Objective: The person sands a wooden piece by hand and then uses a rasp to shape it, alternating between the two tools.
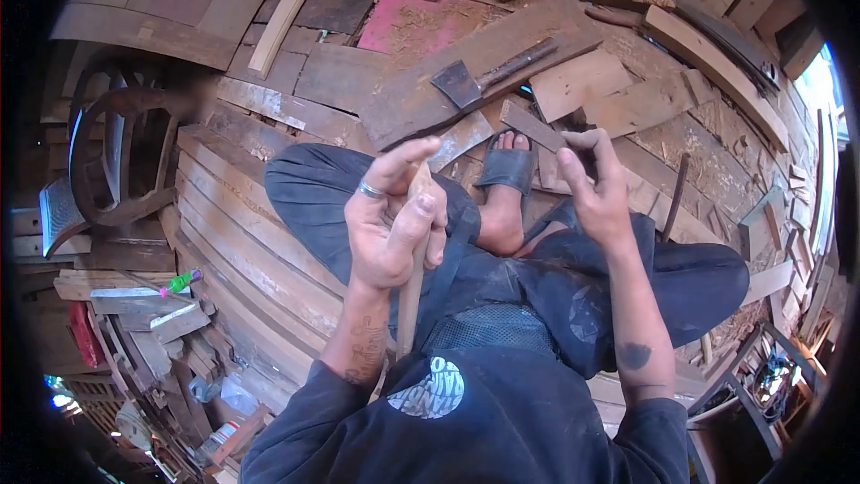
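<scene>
My left hand [394,220], with a ring on one finger, is closed around a slim wooden stick [411,300]. The stick's pointed tip shows above the thumb, and its lower end reaches down toward my shirt. Off to the right, my right hand [598,186] has thumb and fingers curled at the near end of a flat dark-brown strip [532,125]. That strip points up and left, over the sandalled foot [509,166]. Beyond it a hatchet [484,76] lies on a broad plank [394,112].
Offcuts and wood shavings cover the plank floor ahead, around a pink board [417,25]. Long boards [242,242] lie at the left, near a curved wooden frame [116,161]. A thick beam [717,72] lies at the upper right. A dark metal frame [743,394] stands at lower right.
</scene>
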Motion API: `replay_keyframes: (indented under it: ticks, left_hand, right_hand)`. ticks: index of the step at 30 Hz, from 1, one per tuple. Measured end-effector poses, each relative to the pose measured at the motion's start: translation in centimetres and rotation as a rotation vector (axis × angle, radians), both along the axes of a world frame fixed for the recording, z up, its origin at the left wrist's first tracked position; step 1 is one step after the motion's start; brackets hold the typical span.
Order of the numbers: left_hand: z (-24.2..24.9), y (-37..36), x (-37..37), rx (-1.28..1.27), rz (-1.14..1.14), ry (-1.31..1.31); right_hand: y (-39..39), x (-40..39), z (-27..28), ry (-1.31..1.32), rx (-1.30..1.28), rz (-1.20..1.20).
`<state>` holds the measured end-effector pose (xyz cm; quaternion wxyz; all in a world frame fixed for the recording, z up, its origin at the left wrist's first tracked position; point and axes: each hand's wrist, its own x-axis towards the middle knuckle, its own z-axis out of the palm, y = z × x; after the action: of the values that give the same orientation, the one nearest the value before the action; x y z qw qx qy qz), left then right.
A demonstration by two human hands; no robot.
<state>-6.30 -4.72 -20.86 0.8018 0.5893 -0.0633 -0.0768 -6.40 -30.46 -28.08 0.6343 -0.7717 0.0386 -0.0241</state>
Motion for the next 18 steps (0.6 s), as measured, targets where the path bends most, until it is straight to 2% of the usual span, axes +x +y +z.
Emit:
replay_keyframes:
  ticks: [4,7,10,13,16,18]
  left_hand:
    - [-0.1,0.4,-0.2,-0.026,0.024,-0.015]
    - [0.5,-0.5,-0.3,0.002,0.068,-0.02]
    - [-0.3,-0.3,-0.4,0.0,0.032,-0.061]
    - [-0.3,-0.4,-0.3,-0.019,0.032,-0.036]
    - [0.0,-0.5,-0.6,-0.049,0.03,0.03]
    - [0.1,-0.9,-0.6,-0.042,0.058,0.0]
  right_hand:
    - [0.9,-1.0,-0.8,0.058,0.085,-0.013]
    - [0.8,-1.4,-1.0,0.02,0.013,0.003]
    - [1.8,-1.3,0.8,-0.041,0.149,0.002]
    - [3.3,-0.6,3.0,-0.191,0.16,0.066]
    - [5.3,0.4,5.3,-0.407,0.044,0.164]
    - [6.3,1.1,6.6,-0.447,0.012,0.21]
